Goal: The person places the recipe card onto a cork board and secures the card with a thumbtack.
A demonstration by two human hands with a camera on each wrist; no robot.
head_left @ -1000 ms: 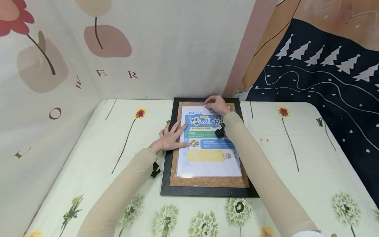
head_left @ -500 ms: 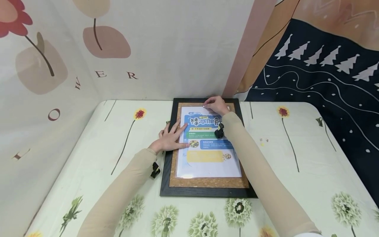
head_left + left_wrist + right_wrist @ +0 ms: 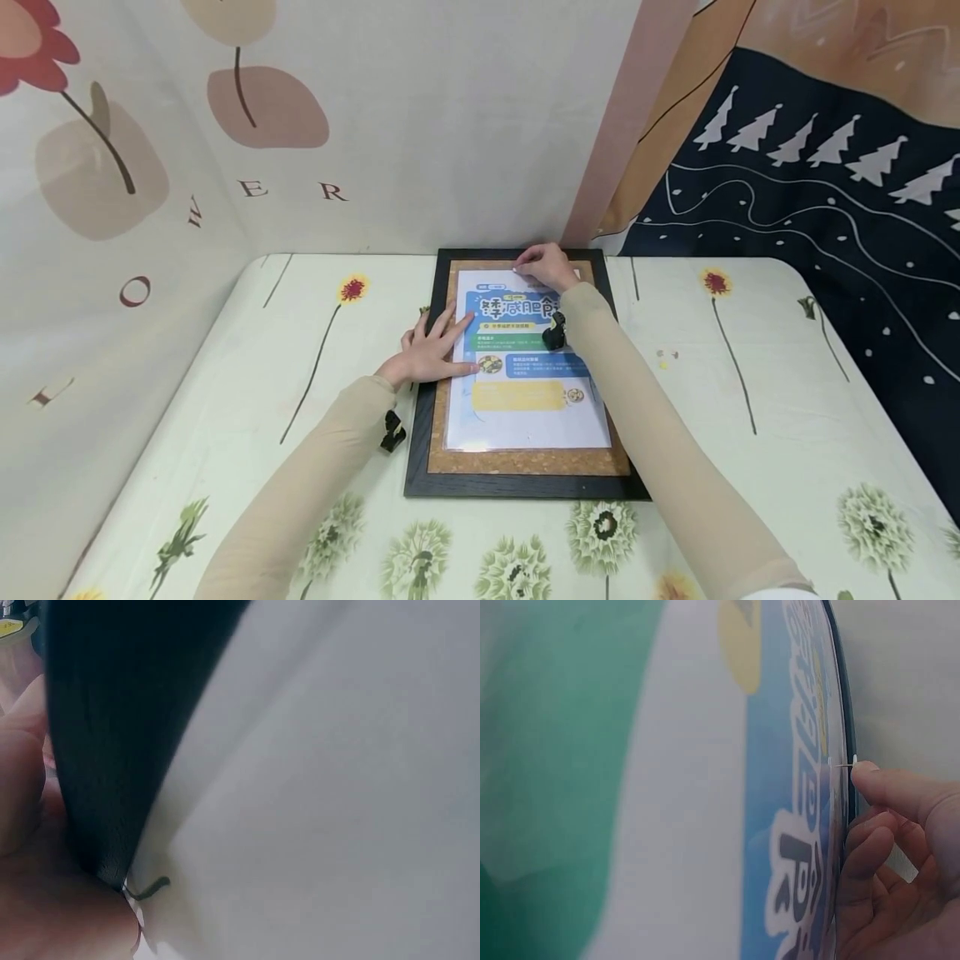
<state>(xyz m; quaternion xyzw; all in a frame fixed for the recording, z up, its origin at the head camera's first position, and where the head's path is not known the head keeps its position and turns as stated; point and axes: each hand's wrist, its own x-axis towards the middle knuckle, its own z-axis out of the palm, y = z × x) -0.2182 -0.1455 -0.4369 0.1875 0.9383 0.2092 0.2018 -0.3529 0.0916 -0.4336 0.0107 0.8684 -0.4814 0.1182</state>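
Observation:
A printed poster (image 3: 528, 429) in a clear sleeve lies on a cork board (image 3: 525, 462) with a black frame (image 3: 525, 486). My left hand (image 3: 427, 354) rests flat with spread fingers across the frame's left side and the poster's left edge. At the poster's top edge, my right hand (image 3: 549, 265) has its fingers bent and its fingertips close together. In the right wrist view these fingertips hold a white-headed thumbtack (image 3: 855, 760), its thin needle pointing at the poster. The left wrist view shows part of the left hand (image 3: 45, 900) against the frame's dark side (image 3: 112, 750).
A tablecloth (image 3: 337, 317) printed with flowers covers the table. To the right of the frame lie several tiny pale and yellow pieces (image 3: 663, 365). Patterned cloth hangings (image 3: 450, 125) rise just behind the table's back edge, close to the frame's top.

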